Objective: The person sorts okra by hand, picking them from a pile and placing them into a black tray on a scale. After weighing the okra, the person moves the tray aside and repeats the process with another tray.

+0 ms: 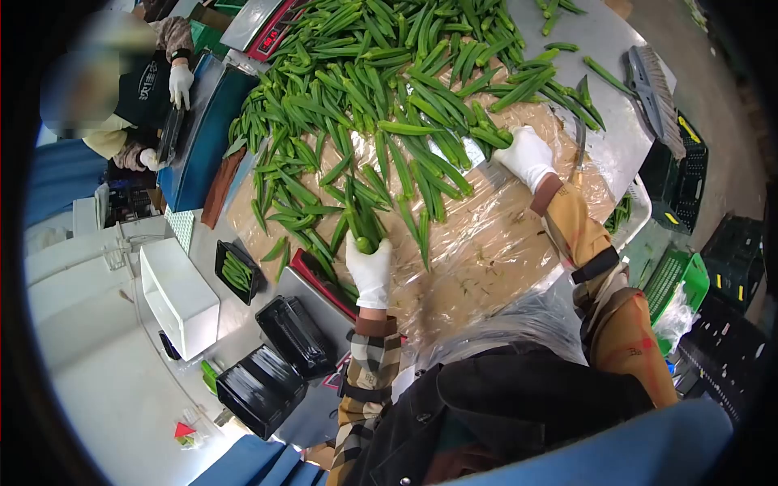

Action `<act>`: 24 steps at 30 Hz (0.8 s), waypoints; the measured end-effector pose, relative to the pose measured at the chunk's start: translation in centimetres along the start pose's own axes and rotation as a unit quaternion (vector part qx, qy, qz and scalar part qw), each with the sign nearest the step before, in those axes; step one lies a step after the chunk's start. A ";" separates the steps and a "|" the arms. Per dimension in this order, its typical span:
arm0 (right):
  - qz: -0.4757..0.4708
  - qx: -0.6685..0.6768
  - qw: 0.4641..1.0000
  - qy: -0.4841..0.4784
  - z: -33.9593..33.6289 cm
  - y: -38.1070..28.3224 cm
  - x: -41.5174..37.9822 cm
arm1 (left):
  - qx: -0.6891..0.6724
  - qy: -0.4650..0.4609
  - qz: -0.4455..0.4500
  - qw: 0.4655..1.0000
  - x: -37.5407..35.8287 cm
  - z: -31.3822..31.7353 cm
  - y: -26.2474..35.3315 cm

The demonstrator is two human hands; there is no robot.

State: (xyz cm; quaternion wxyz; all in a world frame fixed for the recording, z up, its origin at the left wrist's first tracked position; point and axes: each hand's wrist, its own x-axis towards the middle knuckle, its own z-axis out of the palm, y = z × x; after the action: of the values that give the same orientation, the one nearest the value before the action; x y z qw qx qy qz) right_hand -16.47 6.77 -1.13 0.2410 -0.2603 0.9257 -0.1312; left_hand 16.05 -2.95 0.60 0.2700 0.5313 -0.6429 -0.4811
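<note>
Green okra pods (pixel 348 97) lie in a large heap over the brown, plastic-covered table surface (pixel 478 251). My left hand (pixel 369 267), in a white glove, is closed round a small bunch of okra at the near left edge of the heap, beside a red-edged scale (pixel 320 279). To the right, my right hand (pixel 527 158), also gloved in white, has its fingers closed on the ends of some okra pods at the heap's right side.
Stacks of black trays (pixel 296 336) stand at the lower left, near a tray of okra (pixel 237 271) and a white box (pixel 180 298). A brush (pixel 655 97) lies at the upper right. A green crate (pixel 681 283) is at the right. A co-worker's gloved hand (pixel 181 85) shows upper left.
</note>
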 end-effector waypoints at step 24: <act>-0.020 0.544 0.749 -0.378 2.6 -0.6 -14.0 | -0.247 -0.212 -0.227 0.918 -6.0 0.4 1.1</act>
State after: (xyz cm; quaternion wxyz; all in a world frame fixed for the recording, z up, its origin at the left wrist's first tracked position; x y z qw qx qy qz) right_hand -4.40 13.61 2.16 0.6697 -0.1321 0.5254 -0.5080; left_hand 17.00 2.77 2.46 0.1331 0.4647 -0.4084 -0.7743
